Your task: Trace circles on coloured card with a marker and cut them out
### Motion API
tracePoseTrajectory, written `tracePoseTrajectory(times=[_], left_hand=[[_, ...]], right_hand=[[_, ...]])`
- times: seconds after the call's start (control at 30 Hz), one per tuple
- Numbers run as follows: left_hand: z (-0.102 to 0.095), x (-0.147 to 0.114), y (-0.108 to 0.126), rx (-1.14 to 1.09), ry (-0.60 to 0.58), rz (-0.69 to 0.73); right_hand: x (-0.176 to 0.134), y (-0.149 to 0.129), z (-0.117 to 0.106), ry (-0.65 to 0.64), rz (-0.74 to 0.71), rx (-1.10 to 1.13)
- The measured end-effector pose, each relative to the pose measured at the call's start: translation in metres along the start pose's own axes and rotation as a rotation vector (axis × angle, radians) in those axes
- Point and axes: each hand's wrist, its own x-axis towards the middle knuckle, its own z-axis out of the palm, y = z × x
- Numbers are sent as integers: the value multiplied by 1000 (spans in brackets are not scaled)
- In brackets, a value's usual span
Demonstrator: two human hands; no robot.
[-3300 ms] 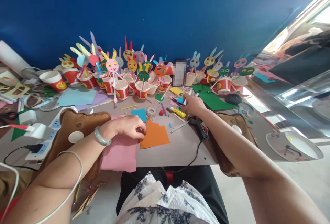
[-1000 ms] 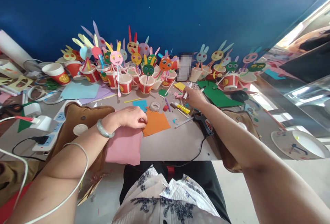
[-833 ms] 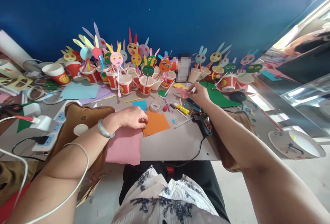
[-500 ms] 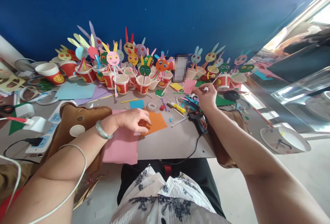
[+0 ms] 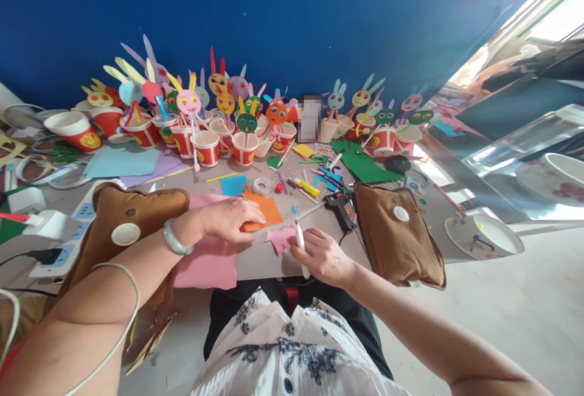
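Note:
My left hand (image 5: 230, 218) rests on the orange paper (image 5: 270, 207), its thumb apart from its loosely bent fingers. Part of that sheet is hidden beneath the hand. Closed around a slim white pen (image 5: 300, 239) is my right hand (image 5: 322, 256), low over the front of the table. A small pink paper piece with an uneven edge (image 5: 277, 239) lies by its fingertips, between the two hands; whether the fingers also pinch it I cannot tell. Under my left wrist a larger pink sheet (image 5: 207, 265) hangs near the table edge.
Red-and-white paper cups (image 5: 245, 149) with paper rabbit faces line the wall. A glue gun (image 5: 341, 212), yellow tube (image 5: 309, 188) and tape roll (image 5: 261, 187) lie mid-table. Brown cushion-like pouches (image 5: 396, 235) flank me. A power strip (image 5: 68, 244) is left, a plate (image 5: 486, 238) right.
My right hand has come from the back right toward the front middle, bringing the white pen; the small pink paper is now there too. My left hand has settled on the orange paper.

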Motion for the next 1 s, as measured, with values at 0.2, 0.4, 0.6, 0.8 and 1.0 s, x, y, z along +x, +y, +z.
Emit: tracePoseTrajectory(times=[0.2, 0.4, 0.6, 0.8, 1.0], left_hand=[[-3, -1, 4, 58, 63, -30], [1, -1, 4, 111, 56, -70], [1, -1, 5, 122, 53, -52], [-3, -1, 8, 175, 24, -17], [2, -2, -2, 158, 87, 26]], right_hand=[[14, -2, 13, 25, 136, 4], [28, -6, 8, 156, 163, 128], [14, -11, 1, 65, 145, 175], [2, -20, 2, 27, 246, 164], [11, -28, 2, 36, 289, 243]])
